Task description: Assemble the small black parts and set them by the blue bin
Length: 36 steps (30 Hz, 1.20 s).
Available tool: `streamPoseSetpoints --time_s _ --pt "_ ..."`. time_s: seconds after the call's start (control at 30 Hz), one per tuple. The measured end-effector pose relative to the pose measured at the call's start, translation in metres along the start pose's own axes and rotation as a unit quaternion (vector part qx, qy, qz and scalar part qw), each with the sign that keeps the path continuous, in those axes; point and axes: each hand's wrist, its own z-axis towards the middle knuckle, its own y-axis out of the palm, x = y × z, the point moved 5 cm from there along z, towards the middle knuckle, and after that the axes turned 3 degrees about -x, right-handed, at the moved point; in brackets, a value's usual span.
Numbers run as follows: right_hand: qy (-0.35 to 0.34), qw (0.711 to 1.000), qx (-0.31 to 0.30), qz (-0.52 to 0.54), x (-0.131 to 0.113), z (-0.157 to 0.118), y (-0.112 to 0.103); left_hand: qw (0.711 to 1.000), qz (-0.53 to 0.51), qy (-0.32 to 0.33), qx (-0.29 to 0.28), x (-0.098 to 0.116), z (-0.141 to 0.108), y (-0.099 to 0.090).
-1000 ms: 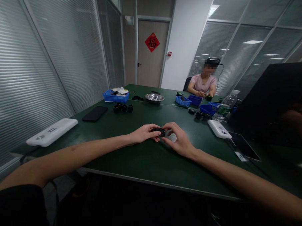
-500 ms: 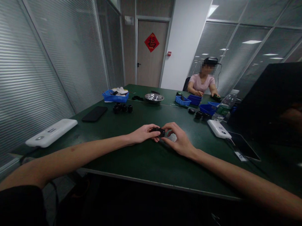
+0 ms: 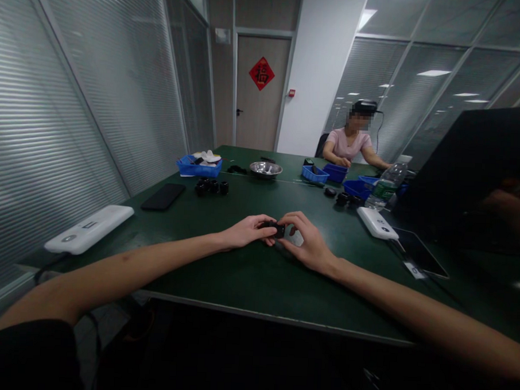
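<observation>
On the far door (image 3: 262, 112), a red diamond-shaped paper (image 3: 262, 74) bears the dark character 福. Right of centre, a clear bottle (image 3: 388, 182) has a green label (image 3: 384, 189) with pale print too small to read; marks on the right white power bank (image 3: 377, 223) and the left white power bank (image 3: 90, 228) are equally unclear. The bottle partly hides the blue trays behind it, and a large dark panel (image 3: 472, 170) blocks the far right. Beyond sits a co-worker (image 3: 348, 144) in pink. Farther left stand a blue basket (image 3: 201, 170), a metal bowl (image 3: 265, 171), black round parts (image 3: 212, 186) and a black phone (image 3: 163, 196).

Near the middle of the green table (image 3: 239, 286), above its surface, the left hand (image 3: 250, 231) pinches a small black piece (image 3: 279, 230) between thumb and fingers. The right hand (image 3: 307, 240) curves into a loose C, fingertips at the piece's right end; I cannot tell whether its thumb presses.
</observation>
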Motion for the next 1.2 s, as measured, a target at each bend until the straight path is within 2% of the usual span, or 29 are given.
streamPoseSetpoints --time_s 0.1,0.17,0.23,0.5,0.6,0.7,0.93,1.1,1.2 --pt "0.050 0.999 0.007 0.011 0.005 -0.001 0.000 1.000 0.007 0.007 0.005 0.003 -0.001 -0.001" --pt "0.097 0.995 -0.011 0.019 0.009 -0.002 0.002 1.000 0.012 0.004 0.011 0.005 -0.003 -0.001" --pt "0.113 0.993 -0.030 0.021 0.011 -0.003 0.004 1.000 0.015 0.000 0.015 0.005 -0.003 -0.001" --pt "0.020 0.999 -0.012 0.025 0.003 -0.001 0.002 1.000 -0.002 -0.002 0.010 -0.001 0.000 -0.001" --pt "0.055 0.998 -0.001 0.029 0.005 -0.001 0.002 1.000 0.001 0.008 0.013 0.001 0.000 -0.001" --pt "0.101 0.994 -0.016 0.030 0.009 -0.001 0.002 1.000 0.006 0.008 0.013 0.003 -0.001 -0.001" --pt "0.045 0.999 -0.008 0.026 0.005 -0.001 0.000 1.000 0.008 0.001 0.016 0.003 -0.002 -0.001" --pt "0.099 0.994 -0.021 0.032 0.011 -0.001 0.003 1.000 0.010 0.006 0.016 0.003 -0.002 -0.001" --pt "0.094 0.995 -0.028 0.032 0.013 -0.002 0.003 1.000 0.014 0.002 0.020 0.003 -0.002 -0.001"
